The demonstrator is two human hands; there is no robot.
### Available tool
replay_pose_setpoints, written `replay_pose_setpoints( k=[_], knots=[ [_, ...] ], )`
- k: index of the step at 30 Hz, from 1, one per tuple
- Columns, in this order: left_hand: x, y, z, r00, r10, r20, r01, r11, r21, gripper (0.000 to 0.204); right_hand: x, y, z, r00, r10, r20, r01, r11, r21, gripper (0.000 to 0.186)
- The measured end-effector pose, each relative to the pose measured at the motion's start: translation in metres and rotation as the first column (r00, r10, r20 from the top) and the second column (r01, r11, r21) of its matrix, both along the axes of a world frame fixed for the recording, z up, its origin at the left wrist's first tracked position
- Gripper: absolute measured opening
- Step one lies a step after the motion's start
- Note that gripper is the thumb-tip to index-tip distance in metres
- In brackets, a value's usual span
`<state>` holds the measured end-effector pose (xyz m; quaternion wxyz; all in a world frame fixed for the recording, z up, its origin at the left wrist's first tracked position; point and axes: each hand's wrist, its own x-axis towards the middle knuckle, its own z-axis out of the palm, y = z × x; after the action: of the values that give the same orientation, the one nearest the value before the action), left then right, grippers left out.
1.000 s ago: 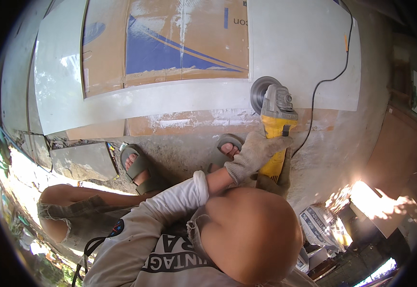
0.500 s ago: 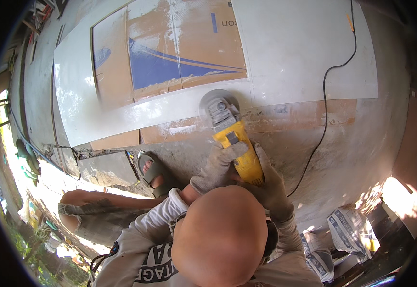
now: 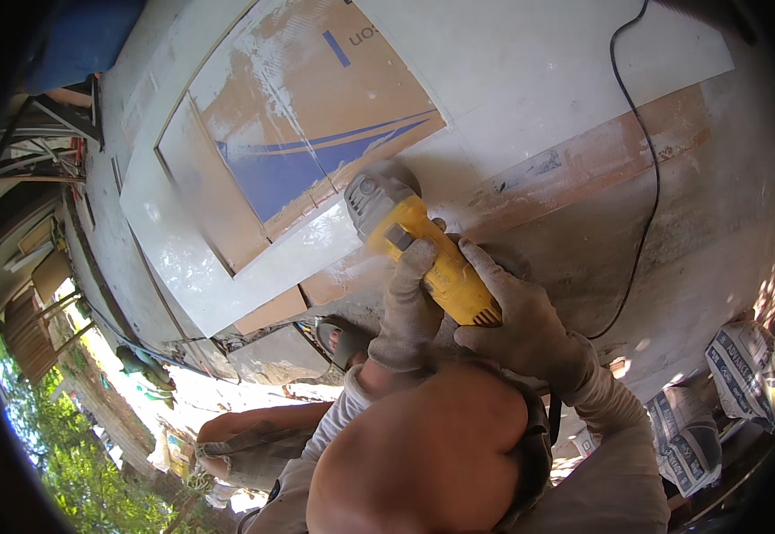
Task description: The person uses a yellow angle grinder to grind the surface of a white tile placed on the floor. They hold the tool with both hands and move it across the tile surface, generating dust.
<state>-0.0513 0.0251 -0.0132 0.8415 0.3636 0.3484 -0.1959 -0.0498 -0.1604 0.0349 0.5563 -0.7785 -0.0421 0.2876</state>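
A yellow angle grinder (image 3: 450,283) with a grey head is in both my hands, lying slantwise with its head to the far left. My gloved left hand (image 3: 408,303) is closed around the body just behind the grey head. Farther back, my gloved right hand (image 3: 523,322) grips the rear part of the same tool. The grinder's disc (image 3: 401,174) looks blurred and is at the near strip of a white sheet (image 3: 512,80), close to the corner of its brown and blue cardboard area (image 3: 334,102). Whether the disc touches the sheet, I cannot tell.
A black cord (image 3: 647,178) runs across the sheet and the concrete floor at the right. Brown cardboard (image 3: 601,173) shows along the sheet's near edge. Printed bags (image 3: 686,436) lie at the lower right. A sandalled foot (image 3: 343,340) rests near the sheet, left of my hands.
The view has turned, so the sheet and cord appear slanted. The grinder now points more to the left, and both hands keep their hold on it.
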Motion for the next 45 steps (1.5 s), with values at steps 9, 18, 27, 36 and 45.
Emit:
replay_pose_setpoints(
  k=[9,18,27,36,45],
  knots=[
    [0.008,0.003,-0.002,1.000,-0.003,-0.009,0.003,1.000,0.018,0.064,0.001,0.004,-0.014,0.998,-0.049,0.031,0.047,0.997,0.063,0.093],
    [0.010,-0.018,0.004,0.999,-0.036,0.024,0.035,0.999,0.033,0.066,-0.007,-0.009,-0.001,0.960,-0.138,-0.244,0.177,0.974,0.145,0.094],
    [0.026,-0.021,0.002,0.993,-0.112,0.041,0.110,0.993,0.042,0.059,-0.007,-0.007,-0.005,0.958,-0.250,-0.139,0.266,0.959,0.103,0.089],
    [0.044,-0.021,-0.013,0.996,-0.092,0.020,0.093,0.996,-0.010,0.048,0.005,-0.004,-0.011,0.948,-0.277,-0.157,0.288,0.956,0.053,0.094],
    [0.049,-0.022,-0.012,0.994,-0.113,0.006,0.113,0.993,0.026,0.047,0.008,-0.003,-0.012,0.907,-0.316,-0.277,0.349,0.934,0.077,0.084]
  ],
)
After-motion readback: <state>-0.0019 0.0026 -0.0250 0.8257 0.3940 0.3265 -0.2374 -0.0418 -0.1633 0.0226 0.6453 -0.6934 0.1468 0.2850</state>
